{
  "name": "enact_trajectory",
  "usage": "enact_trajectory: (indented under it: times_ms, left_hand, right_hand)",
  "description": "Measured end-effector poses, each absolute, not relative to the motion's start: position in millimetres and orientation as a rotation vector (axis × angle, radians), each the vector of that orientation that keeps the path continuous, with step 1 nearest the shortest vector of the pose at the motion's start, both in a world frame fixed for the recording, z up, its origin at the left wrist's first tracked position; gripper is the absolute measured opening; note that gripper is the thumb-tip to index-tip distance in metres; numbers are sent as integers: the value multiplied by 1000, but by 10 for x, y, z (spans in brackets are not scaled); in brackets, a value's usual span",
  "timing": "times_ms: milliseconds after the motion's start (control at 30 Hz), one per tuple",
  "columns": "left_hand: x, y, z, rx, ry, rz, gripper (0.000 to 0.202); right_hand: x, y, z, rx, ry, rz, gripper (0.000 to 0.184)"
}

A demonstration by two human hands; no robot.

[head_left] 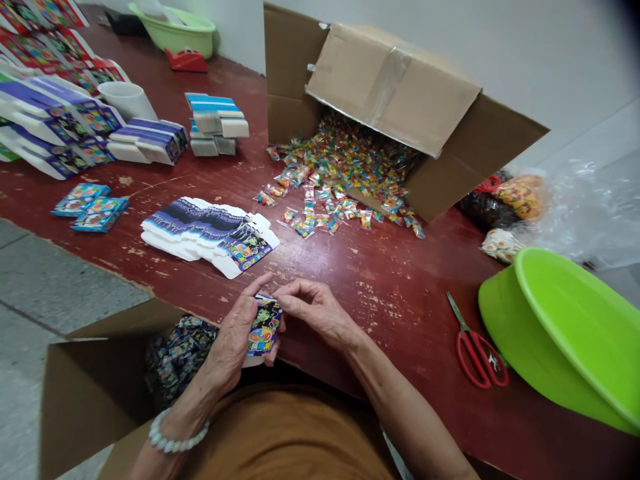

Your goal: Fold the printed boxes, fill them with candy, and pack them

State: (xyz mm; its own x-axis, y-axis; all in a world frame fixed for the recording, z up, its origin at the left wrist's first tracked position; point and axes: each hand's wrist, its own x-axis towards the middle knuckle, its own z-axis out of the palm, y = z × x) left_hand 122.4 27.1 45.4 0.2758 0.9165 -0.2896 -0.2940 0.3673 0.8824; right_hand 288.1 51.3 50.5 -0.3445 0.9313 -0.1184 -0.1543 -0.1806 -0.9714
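Just over the table's front edge, my left hand [229, 339] is wrapped around a small printed candy box [265, 323] with purple edges and a green cartoon face. The thumb and forefinger of my right hand [317, 310] pinch at its top edge. A white flap shows at the lower end; whether anything is inside cannot be seen. Beyond my hands lies a fanned stack of flat candy cartons [195, 230] in the same purple print. Small clear-wrapped candies [325, 207] spill out of a cardboard box [395, 87] tipped on its side.
Below left, an open carton [90, 393] holds dark printed packets [183, 353]. Red-handled scissors [477, 357] lie beside a green basin [505, 320] at right. Blue boxes [100, 213], bundled cartons [150, 140] and a white cup [127, 101] stand at left, a red tape dispenser [186, 61] behind.
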Motion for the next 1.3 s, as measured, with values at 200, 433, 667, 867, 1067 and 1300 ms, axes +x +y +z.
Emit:
enact_trajectory:
  times_ms: [200, 433, 667, 867, 1067, 1300]
  left_hand:
    - [1269, 369, 450, 891, 1087, 1159, 48]
    - [1289, 424, 515, 985, 1149, 1063, 51]
    - [1080, 571, 399, 1016, 976, 831, 49]
    - [958, 675, 375, 914, 1182, 995, 71]
    - [758, 656, 265, 1465, 1392, 884, 45]
    - [576, 526, 204, 2015, 1288, 484, 27]
  right_hand:
    - [2757, 350, 590, -1129, -2010, 739, 86]
    - [2600, 340, 468, -1356, -2069, 547, 92]
    - [2793, 513, 464, -1200, -2260, 606, 86]
    - [3405, 1327, 335, -1451, -2023, 614, 84]
    - [3730, 1941, 203, -1997, -1509, 474, 45]
    - [3797, 1708, 234, -1847, -1389, 729, 38]
